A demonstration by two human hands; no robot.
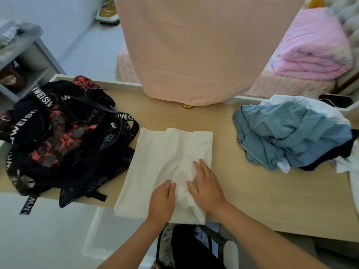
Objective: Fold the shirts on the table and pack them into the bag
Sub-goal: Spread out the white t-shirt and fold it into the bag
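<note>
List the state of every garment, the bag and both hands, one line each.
white shirt: partly folded, lying flat.
blue shirt: crumpled, unfolded.
bag: slumped, straps loose, no shirt seen in it.
left hand: fingers curled into the white shirt.
right hand: flat, pressing the white shirt.

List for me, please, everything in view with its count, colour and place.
table: one, light wood, across the view.
white shirt: one, white, partly folded, table's middle near edge.
backpack: one, black with red print, table's left end.
clothes pile: one, blue over white, table's right end.
hanging cloth: one, peach, behind the table's middle.
quilt: one, pink, folded, upper right.
left hand: one, on the white shirt's near part, grip unclear.
right hand: one, flat on the white shirt, beside the left.
</note>
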